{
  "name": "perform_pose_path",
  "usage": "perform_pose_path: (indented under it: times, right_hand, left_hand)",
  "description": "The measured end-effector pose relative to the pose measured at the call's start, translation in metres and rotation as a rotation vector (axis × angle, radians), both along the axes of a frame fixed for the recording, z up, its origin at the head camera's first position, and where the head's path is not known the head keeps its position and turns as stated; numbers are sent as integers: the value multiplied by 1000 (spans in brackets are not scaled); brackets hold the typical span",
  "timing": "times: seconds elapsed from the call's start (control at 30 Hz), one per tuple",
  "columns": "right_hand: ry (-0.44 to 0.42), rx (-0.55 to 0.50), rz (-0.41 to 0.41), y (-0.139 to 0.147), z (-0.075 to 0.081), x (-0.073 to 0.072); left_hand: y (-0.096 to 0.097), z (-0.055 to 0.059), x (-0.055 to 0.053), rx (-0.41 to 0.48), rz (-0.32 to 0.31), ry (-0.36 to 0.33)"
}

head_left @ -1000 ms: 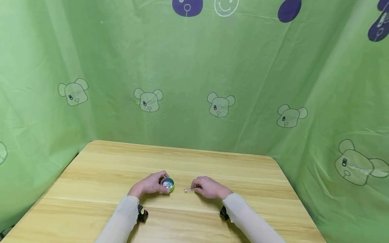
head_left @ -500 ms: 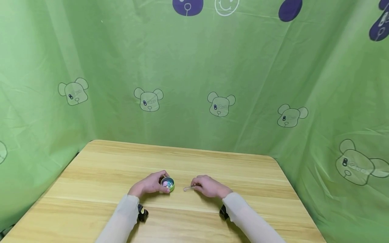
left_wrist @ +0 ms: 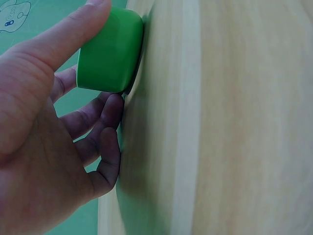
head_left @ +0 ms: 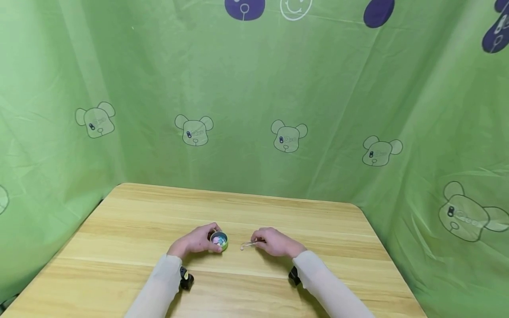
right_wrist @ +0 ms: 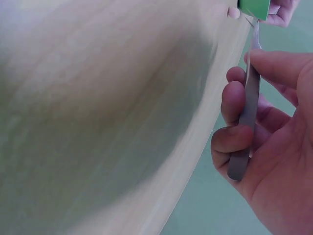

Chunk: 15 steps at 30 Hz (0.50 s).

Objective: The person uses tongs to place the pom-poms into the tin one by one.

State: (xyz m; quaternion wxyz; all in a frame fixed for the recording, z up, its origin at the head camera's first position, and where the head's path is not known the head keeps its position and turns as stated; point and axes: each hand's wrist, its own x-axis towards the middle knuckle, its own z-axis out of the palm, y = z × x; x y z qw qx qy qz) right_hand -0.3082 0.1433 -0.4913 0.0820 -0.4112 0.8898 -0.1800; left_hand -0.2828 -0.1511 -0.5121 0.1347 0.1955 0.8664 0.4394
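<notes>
A small round green tin [left_wrist: 108, 51] stands on the table, its mouth facing up. Pink, white and blue little balls [head_left: 219, 240] lie inside it. My left hand [head_left: 199, 239] holds the tin from the side, thumb against the near wall and fingers round the far one. In my right hand [head_left: 274, 242] is a pair of metal tweezers [right_wrist: 251, 93], pinched between thumb and fingers, with the tips pointing left at the tin. One pale pink ball [right_wrist: 234, 12] lies on the tabletop right by the tweezer tips, which show nothing between them in the right wrist view.
The wood-grain table [head_left: 254, 291] reaches back to a green curtain [head_left: 238, 88] printed with bear faces, which also hangs on both sides. Black wrist cameras [head_left: 186, 279] sit under both light sleeves.
The right hand has shifted slightly away from me. The tweezer tips, earlier over the pink ball, are now just beyond it. The left hand and the tin have stayed put.
</notes>
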Motion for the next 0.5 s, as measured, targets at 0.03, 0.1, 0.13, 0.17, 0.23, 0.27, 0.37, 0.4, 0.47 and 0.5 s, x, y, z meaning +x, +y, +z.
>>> perform_pose_path:
  times: [0.03, 0.1, 0.13, 0.17, 0.23, 0.27, 0.37, 0.4, 0.47, 0.5]
  right_hand:
    - [-1, -1, 0, 0, 0, 0]
    - [-1, 1, -3, 1, 0, -1]
    - [0, 0, -1, 1, 0, -1]
    - [1, 1, 0, 1, -1, -2]
    - [2, 5, 0, 1, -2, -2]
    - [2, 11, 1, 1, -2, -2]
    - [-5, 23, 3, 1, -5, -3]
    - [-6, 25, 5, 1, -6, -3]
    - [-5, 26, 10, 1, -8, -4]
    - [-2, 25, 12, 1, -9, -4]
  left_hand:
    - [0, 0, 0, -1, 2, 0]
    - [0, 0, 0, -6, 8, -2]
    - [0, 0, 0, -6, 8, -2]
    - [0, 0, 0, -7, 8, -1]
    - [0, 0, 0, -5, 7, -2]
    - [0, -1, -1, -3, 5, -2]
    - [0, -1, -1, -1, -1, -3]
    - [0, -2, -1, -1, -2, -2]
    - [-1, -2, -1, -1, -3, 0]
    - [-1, -1, -1, -2, -2, 1]
